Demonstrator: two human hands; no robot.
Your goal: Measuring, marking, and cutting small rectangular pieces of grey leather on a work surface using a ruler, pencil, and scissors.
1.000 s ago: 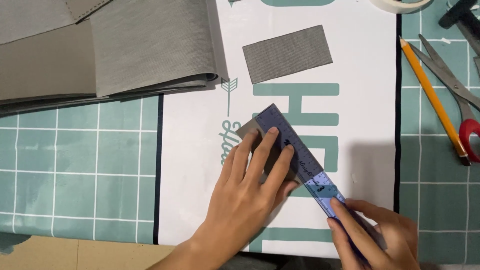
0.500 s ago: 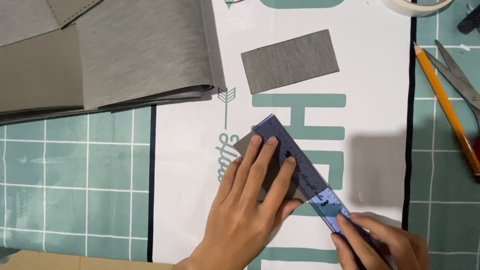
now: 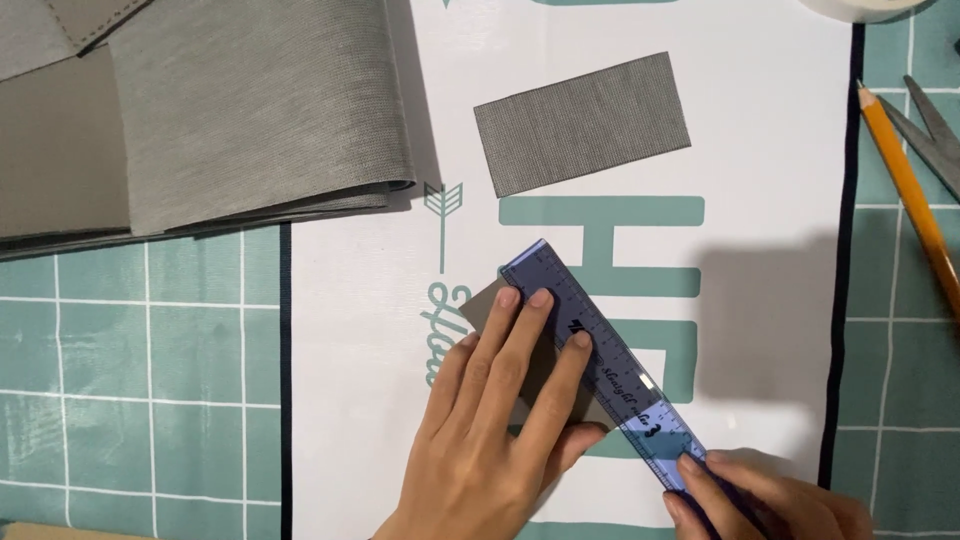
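A small grey patch (image 3: 490, 318) lies flat on the white sheet (image 3: 760, 150), mostly hidden under the left hand (image 3: 490, 440) and the ruler (image 3: 600, 365). It looks thin, light and limp, like fabric or faux leather, so it would likely slide or wrinkle unless pinned flat; pressing down near its edge beside the ruler seems the surest hold.

The left hand is spread open, fingers pressing patch and ruler together. The blue see-through ruler runs diagonally across the patch's right edge; it looks stiff and smooth, apt to slip on the sheet. The right hand (image 3: 760, 500) sits at the ruler's lower end, fingers curled on it; whether it also holds a tool I cannot tell.

Above the ruler lies a second, larger grey rectangle (image 3: 582, 122). Up and left of the ruler sits a stack of folded grey material (image 3: 220, 110). Well right of the ruler, on the green mat (image 3: 130, 380), lie a pencil (image 3: 910, 200) and scissors (image 3: 935, 125).
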